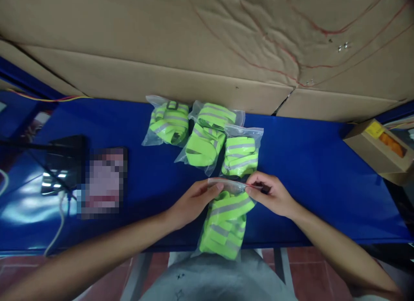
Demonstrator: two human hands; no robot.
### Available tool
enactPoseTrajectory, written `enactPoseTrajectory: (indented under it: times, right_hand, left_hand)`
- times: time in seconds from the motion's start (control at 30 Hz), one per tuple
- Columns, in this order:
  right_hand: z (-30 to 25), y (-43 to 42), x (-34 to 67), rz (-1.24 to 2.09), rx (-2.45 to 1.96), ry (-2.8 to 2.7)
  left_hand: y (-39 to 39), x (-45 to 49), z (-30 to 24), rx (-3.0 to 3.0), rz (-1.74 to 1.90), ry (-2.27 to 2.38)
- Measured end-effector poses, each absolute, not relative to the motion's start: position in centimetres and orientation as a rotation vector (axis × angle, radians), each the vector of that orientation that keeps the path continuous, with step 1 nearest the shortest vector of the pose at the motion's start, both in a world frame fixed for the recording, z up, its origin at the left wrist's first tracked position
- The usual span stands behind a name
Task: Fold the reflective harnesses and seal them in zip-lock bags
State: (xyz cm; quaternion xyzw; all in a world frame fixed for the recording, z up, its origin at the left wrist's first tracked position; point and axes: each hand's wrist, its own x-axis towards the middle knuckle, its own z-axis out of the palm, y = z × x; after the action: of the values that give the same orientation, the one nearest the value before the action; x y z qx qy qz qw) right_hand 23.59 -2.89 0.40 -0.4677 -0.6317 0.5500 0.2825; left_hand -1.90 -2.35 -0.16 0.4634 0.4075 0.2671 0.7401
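Observation:
Between my two hands hangs a clear zip bag (226, 223) with a neon green strap, striped in grey, folded up inside. My left hand (197, 202) pinches the left end of the bag's top edge, thumb on the near side. At the right end, my right hand (270, 193) grips the same edge between thumb and fingers; a small black piece shows by its fingertips. Just beyond lies another bagged green strap (241, 152). Farther back are more such bags, one in the middle (207, 141) and one at the left (170, 122).
A blue-covered table (310, 171) carries everything, with a cardboard panel (145, 76) standing along its back. To the left are a blurred-out flat object (105, 180) and a black device (64, 163) with cables. An open cardboard box (378, 145) with something orange stands at the right.

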Motion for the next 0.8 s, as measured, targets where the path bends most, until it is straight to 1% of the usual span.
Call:
enactPoseTrajectory:
  times: [0.13,0.43,0.53,0.67,0.8]
  right_hand:
    - [0.7,-2.8,23.8,1.540,-1.336,-1.732]
    - [1.6,-2.3,24.2,1.641,-1.387,-1.558]
    - [2.0,-2.4,24.3,1.622,-1.386,-1.590]
    - [2.2,-2.9,24.2,1.524,-1.370,-1.740]
    - [2.1,-3.2,24.0,1.554,-1.364,-1.698]
  left_hand:
    - [-2.2,-1.9,-0.2,1.026,0.582,0.815]
    - [-2.2,-1.9,0.0,0.626,0.456,0.753]
    - [-2.2,-1.8,0.2,0.681,0.470,0.712]
    - [-2.2,-1.6,0.5,0.923,0.512,0.722]
    - [-2.2,-1.4,1.0,0.992,0.467,0.709]
